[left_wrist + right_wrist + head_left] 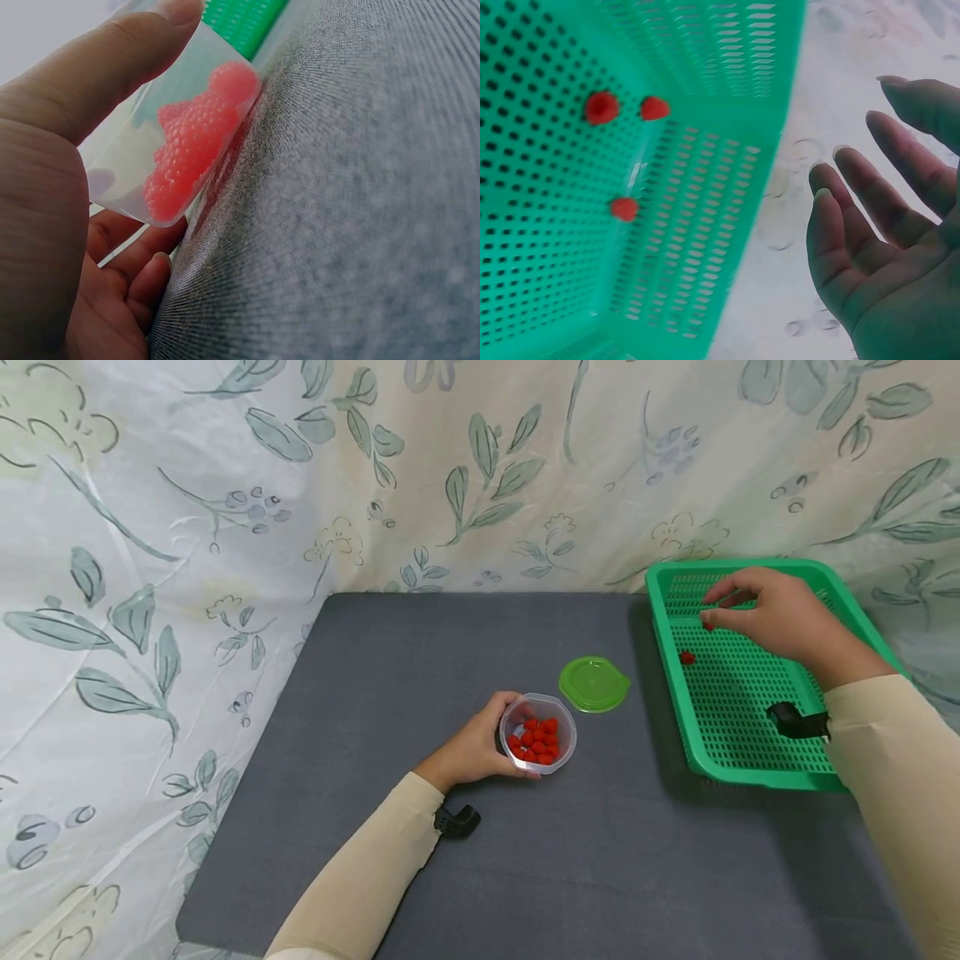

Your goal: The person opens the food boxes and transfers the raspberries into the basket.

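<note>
My left hand [476, 742] grips a small clear plastic container [567, 745] on the dark table, thumb on one side and fingers round the other. Several red raspberries [195, 135] lie piled at its bottom. Above the far part of a green plastic basket [701, 767] is my right hand [783, 614], its fingers apart and loosely bent. Nothing shows between them in the right wrist view. That view shows three raspberries inside the basket: one raspberry [601, 108], a second raspberry [655, 108] beside it and a third raspberry [625, 209] lower down.
A green lid [595, 684] lies flat on the table [420, 652], between the container and the basket. Behind the table and along its left side hangs a leaf-patterned sheet [480, 468]. The basket's raised walls surround the raspberries in it.
</note>
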Action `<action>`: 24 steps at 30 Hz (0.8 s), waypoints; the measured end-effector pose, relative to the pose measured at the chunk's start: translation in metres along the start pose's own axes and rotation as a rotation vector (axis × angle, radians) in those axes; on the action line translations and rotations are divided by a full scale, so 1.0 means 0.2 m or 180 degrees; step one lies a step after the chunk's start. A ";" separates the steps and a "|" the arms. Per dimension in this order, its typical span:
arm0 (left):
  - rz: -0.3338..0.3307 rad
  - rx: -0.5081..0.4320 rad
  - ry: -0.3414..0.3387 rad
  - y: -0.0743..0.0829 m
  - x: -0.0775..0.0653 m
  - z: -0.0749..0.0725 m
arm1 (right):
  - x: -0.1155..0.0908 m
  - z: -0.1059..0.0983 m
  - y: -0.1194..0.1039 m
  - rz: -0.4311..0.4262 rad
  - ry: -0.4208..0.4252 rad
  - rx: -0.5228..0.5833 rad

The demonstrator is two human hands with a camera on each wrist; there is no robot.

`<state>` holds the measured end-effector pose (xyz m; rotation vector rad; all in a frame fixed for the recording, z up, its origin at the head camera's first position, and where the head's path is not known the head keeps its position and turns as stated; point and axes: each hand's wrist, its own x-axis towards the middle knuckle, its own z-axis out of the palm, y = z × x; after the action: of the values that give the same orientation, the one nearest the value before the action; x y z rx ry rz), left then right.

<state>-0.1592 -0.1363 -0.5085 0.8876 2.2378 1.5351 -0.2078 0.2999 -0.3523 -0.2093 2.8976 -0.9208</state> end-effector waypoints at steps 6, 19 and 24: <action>0.0029 0.0002 -0.0006 -0.01 0.00 0.00 | -0.07 0.01 -0.10 -0.0291 0.0328 0.0118; 0.0052 -0.0025 0.0003 -0.01 0.01 0.00 | -0.22 0.10 -0.32 -0.0986 0.0614 0.0247; 0.0045 -0.0024 -0.0006 0.00 0.00 0.00 | -0.27 0.15 -0.40 -0.1299 0.0700 0.0345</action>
<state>-0.1595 -0.1355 -0.5090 0.9043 2.2277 1.5473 -0.1435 0.2273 -0.3277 -0.7581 3.0488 -1.2262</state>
